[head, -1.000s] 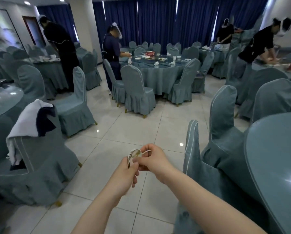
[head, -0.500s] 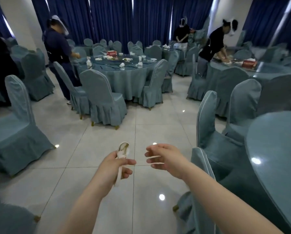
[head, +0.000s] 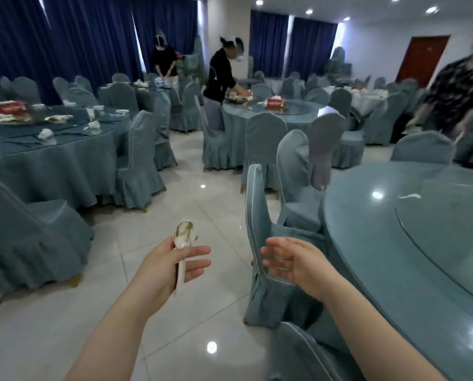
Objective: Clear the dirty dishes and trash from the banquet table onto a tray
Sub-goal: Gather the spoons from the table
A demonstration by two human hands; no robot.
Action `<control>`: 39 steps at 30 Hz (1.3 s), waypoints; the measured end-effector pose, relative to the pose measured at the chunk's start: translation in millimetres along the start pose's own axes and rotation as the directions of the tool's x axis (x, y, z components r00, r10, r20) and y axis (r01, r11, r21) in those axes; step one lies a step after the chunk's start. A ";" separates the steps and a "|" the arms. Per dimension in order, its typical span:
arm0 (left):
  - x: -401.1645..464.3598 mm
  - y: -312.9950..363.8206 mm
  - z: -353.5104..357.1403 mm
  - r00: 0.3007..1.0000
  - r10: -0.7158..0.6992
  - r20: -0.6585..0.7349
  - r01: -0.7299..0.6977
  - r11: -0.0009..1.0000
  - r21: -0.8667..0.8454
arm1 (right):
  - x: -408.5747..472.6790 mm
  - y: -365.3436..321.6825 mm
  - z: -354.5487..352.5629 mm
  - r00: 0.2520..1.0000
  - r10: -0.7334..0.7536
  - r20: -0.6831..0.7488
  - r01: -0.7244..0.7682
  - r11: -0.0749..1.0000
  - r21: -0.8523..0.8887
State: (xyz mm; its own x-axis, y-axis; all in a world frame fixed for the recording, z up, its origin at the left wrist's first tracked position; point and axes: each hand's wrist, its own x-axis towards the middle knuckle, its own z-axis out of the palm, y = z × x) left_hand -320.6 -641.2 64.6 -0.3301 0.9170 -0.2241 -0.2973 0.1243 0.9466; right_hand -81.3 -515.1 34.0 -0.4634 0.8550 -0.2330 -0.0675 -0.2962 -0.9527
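Spoon point(head: 184, 244), soiled, sits bowl-up in the left hand point(head: 169, 266), handle pinned by the thumb, likely to keep residue from dripping, while the right hand point(head: 290, 266) hangs open and empty beside the table point(head: 394, 257), no tray in sight.

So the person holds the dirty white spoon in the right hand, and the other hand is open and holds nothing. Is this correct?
Not quite: the head view shows the dirty white spoon in the left hand, not the right. It is the right hand that is open and holds nothing.
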 end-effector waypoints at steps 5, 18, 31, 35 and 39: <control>126.4 45.6 17.1 0.995 0.013 0.096 -0.012 1.000 -0.012 | 100.5 -31.6 -26.1 0.993 -0.028 -0.119 0.034 0.998 0.051; 458.4 142.8 20.3 0.957 0.018 0.290 -0.034 0.998 0.051 | 333.5 -90.6 -78.0 0.820 -0.061 -0.570 0.135 0.987 0.088; 763.2 188.0 152.2 0.790 -0.080 0.608 -0.011 0.989 0.145 | 503.6 -159.6 -150.4 0.529 -0.117 -0.841 0.156 0.987 -0.039; 852.9 186.9 207.3 0.754 -0.095 0.650 -0.008 0.988 0.153 | 564.9 -175.4 -207.0 0.428 -0.127 -0.895 0.163 0.985 -0.061; 930.9 201.7 264.6 0.726 -0.051 0.686 -0.101 0.979 0.179 | 624.1 -196.7 -252.9 0.324 -0.101 -0.941 0.145 0.988 -0.056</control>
State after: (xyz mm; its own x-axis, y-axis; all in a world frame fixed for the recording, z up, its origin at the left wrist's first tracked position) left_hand -450.8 337.9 108.2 0.3904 0.9192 -0.0520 -0.0969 0.0971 0.9905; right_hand -133.8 184.4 26.7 0.6882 0.7070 -0.1630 -0.0842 -0.1453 -0.9858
